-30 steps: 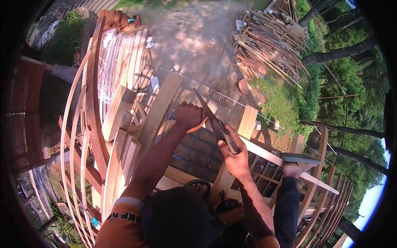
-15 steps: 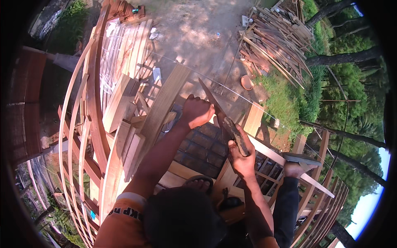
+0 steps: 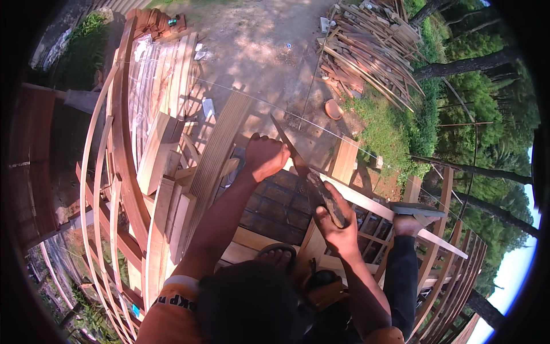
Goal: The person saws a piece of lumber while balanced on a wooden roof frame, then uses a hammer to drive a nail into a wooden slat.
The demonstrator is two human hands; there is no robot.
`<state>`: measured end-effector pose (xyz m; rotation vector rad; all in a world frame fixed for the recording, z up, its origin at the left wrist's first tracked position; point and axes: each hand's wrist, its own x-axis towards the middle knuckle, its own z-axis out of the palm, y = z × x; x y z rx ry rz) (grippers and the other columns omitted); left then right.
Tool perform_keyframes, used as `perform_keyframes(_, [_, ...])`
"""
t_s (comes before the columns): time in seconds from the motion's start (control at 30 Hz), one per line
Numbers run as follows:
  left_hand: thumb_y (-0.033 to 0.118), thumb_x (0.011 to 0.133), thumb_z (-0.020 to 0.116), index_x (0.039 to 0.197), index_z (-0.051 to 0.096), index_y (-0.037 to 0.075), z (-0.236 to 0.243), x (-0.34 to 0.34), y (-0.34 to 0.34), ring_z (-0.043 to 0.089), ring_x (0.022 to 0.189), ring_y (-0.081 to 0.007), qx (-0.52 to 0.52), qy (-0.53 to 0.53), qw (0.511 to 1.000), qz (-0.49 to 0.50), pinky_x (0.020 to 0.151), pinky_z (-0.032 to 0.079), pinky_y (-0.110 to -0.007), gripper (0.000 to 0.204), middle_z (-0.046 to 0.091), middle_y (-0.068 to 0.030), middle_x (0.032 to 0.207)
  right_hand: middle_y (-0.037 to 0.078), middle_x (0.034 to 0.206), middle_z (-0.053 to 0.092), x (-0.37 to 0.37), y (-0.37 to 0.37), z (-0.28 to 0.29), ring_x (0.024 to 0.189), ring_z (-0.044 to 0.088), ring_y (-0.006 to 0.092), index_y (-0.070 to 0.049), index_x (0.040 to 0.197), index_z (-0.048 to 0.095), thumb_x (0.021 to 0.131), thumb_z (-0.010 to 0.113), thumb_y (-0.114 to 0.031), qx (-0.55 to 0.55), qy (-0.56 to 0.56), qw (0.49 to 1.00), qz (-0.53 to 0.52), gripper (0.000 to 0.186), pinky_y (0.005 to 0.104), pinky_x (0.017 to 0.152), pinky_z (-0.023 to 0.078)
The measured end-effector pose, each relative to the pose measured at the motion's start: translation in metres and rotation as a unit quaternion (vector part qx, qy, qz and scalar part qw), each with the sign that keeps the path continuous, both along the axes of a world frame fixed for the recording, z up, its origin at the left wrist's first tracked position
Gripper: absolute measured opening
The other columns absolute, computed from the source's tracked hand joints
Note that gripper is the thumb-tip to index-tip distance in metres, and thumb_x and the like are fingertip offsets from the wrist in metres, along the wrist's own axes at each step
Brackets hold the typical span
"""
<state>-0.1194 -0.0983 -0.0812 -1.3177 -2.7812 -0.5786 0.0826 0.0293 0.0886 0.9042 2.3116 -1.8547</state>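
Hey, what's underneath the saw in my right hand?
A pale wooden strip runs beneath the saw blade, showing on both sides of it; a dark gridded surface shows lower down. The strip directly under the blade is covered, so any cut there can't be seen.

Head cam: left fisheye of a side-by-side pair on the wearer's head, aimed steeply down and forward along the forearms, left hand and right hand close at mid-frame, ground well below, wood pile farther out up top, trees at the right rim.
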Motion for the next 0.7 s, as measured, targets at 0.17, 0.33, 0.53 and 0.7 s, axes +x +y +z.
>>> perform_keyframes(0.17, [0.032,0.09,0.051,0.065,0.07,0.01,-0.002,-0.003,-0.011,0.067,0.063,-0.0292,-0.028,-0.008,1.0,0.003,0.075,0.047,-0.046,0.038,0.068,-0.0134,0.064,0.009,0.111,0.068,-0.007,0.001,0.02,0.097,0.06,0.0099,0.001,0.142,0.05,0.093,0.066,-0.004,-0.009,-0.024,0.999,0.031,0.051,0.0249,0.089,0.048])
perform_keyframes(0.33, [0.03,0.087,0.052,0.063,0.07,0.008,0.004,0.001,0.007,0.067,0.063,-0.0291,0.011,-0.029,1.0,0.0,0.076,0.048,-0.044,0.037,0.068,-0.0138,0.063,0.013,0.127,0.066,0.114,0.0,0.114,0.114,0.059,0.0118,0.009,0.143,0.046,0.096,0.066,-0.007,-0.213,-0.066,0.967,-0.123,0.053,0.0261,0.098,0.046])
perform_keyframes(0.53, [0.032,0.09,0.052,0.073,0.072,0.01,0.003,-0.001,0.014,0.069,0.072,-0.0269,-0.054,-0.009,0.998,-0.007,0.08,0.046,-0.044,0.035,0.071,-0.0119,0.069,0.011,0.112,0.068,-0.02,-0.007,-0.036,0.097,0.056,0.0096,-0.004,0.142,0.052,0.093,0.066,-0.005,0.061,0.065,0.996,-0.019,0.051,0.0245,0.088,0.047])
perform_keyframes(0.7, [0.028,0.089,0.053,0.074,0.072,0.009,0.005,-0.016,-0.006,0.067,0.07,-0.028,-0.095,-0.011,0.995,0.002,0.077,0.047,-0.045,0.031,0.071,-0.0112,0.072,0.008,0.121,0.067,0.056,-0.011,0.037,0.103,0.057,0.008,0.002,0.143,0.049,0.092,0.064,0.0,0.0,-0.003,1.0,-0.013,0.053,0.024,0.09,0.047])
